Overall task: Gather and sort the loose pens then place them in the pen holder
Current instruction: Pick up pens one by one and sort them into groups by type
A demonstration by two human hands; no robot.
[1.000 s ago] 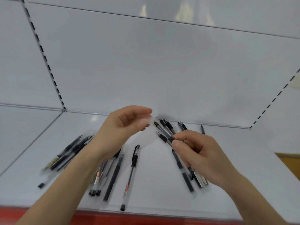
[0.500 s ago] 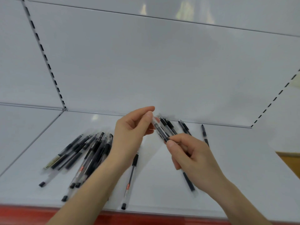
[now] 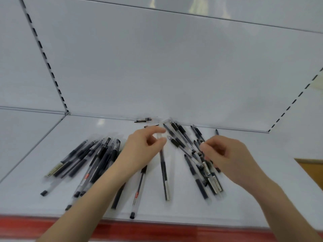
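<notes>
Several black-and-clear pens lie on a white shelf (image 3: 174, 212). One loose pile (image 3: 90, 163) is spread at the left, partly under my left forearm. My left hand (image 3: 141, 151) pinches the clear end of a single pen (image 3: 164, 173) between thumb and forefinger; that pen points toward the shelf's front edge. A fanned bundle of pens (image 3: 201, 170) runs through the curled fingers of my right hand (image 3: 227, 158). Another pen with a red label (image 3: 138, 191) lies between my forearms. No pen holder is in view.
A short dark pen (image 3: 143, 120) lies against the shelf's back wall. The shelf's front edge has a red strip (image 3: 157, 229). A wooden surface (image 3: 312, 170) shows at the far right. Slotted uprights (image 3: 47, 62) run up the back panel.
My hands have drawn apart. My left hand has pulled one pen away from the bundle in my right hand. The bundle has dropped lower toward the shelf.
</notes>
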